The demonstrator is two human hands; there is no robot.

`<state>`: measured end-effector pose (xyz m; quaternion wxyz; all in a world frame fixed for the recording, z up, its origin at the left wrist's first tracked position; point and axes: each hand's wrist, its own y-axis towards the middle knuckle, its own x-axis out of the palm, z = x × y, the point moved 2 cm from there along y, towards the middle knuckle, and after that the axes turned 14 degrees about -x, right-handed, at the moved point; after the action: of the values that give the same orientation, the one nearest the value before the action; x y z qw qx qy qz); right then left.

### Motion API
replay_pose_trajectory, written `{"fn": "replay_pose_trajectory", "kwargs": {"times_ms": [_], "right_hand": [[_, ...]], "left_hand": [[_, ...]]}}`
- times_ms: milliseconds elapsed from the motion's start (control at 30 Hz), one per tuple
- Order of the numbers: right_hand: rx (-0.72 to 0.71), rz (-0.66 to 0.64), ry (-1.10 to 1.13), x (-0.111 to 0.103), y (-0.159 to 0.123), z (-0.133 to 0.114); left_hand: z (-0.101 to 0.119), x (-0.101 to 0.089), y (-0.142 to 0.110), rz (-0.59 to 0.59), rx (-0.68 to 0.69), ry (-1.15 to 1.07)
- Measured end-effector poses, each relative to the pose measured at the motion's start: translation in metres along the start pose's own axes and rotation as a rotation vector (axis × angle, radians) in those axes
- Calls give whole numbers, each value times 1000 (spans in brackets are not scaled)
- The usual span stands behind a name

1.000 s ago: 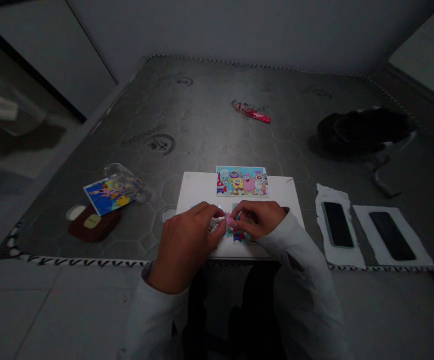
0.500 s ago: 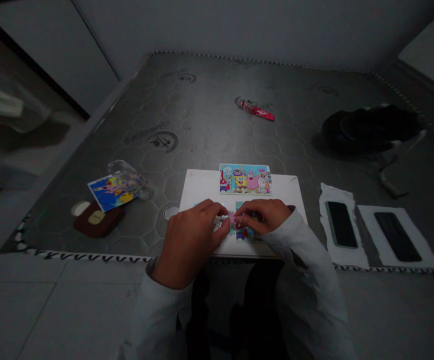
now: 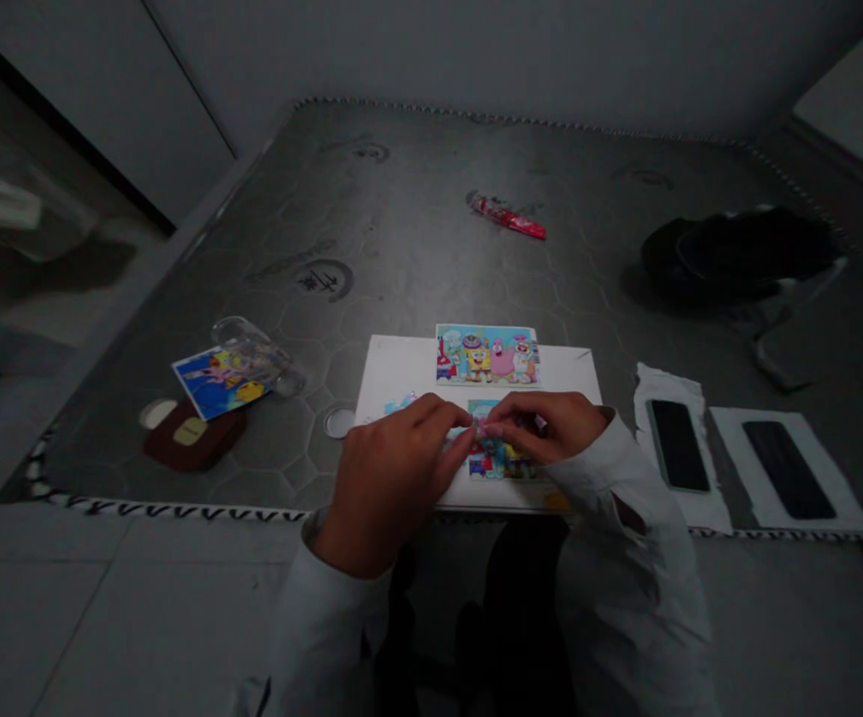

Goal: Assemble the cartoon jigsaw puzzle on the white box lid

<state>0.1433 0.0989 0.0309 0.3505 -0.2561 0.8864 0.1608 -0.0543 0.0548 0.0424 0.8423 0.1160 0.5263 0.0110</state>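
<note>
My left hand (image 3: 406, 468) and my right hand (image 3: 550, 428) meet over a white board (image 3: 397, 363), thumbs and forefingers drawn together with the tips nearly touching. Whatever is pinched there is too small and dim to name. Beneath the fingers lies a colourful cartoon picture (image 3: 482, 468), partly covered by both hands. Behind it, flat on the board's far edge, is a cartoon picture card (image 3: 487, 356) showing several figures. A few small blue and pink bits (image 3: 399, 403) lie on the board beyond my left hand, partly hidden by it.
At left are a brown case (image 3: 196, 438), a blue picture card (image 3: 214, 383) and a clear bottle (image 3: 259, 354). A round lid (image 3: 339, 423) sits beside the board. Two phones (image 3: 677, 445) lie on white sheets at right. Farther back are a red tube (image 3: 510, 216) and a black bag-like object (image 3: 745, 259).
Both hands have shifted a little to the right over the cartoon picture. More of the small blue bits shows beyond my left hand.
</note>
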Motion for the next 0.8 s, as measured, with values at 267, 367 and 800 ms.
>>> {"fn": "replay_pose_trajectory", "kwargs": {"times_ms": [267, 367, 800], "right_hand": [[103, 102, -41, -16, -16, 11], [294, 91, -194, -26, -28, 29], [653, -8, -284, -32, -40, 83]], "left_hand": [[15, 8, -1, -65, 25, 75], [20, 16, 0, -212, 1, 127], [54, 65, -9, -406, 186, 131]]}}
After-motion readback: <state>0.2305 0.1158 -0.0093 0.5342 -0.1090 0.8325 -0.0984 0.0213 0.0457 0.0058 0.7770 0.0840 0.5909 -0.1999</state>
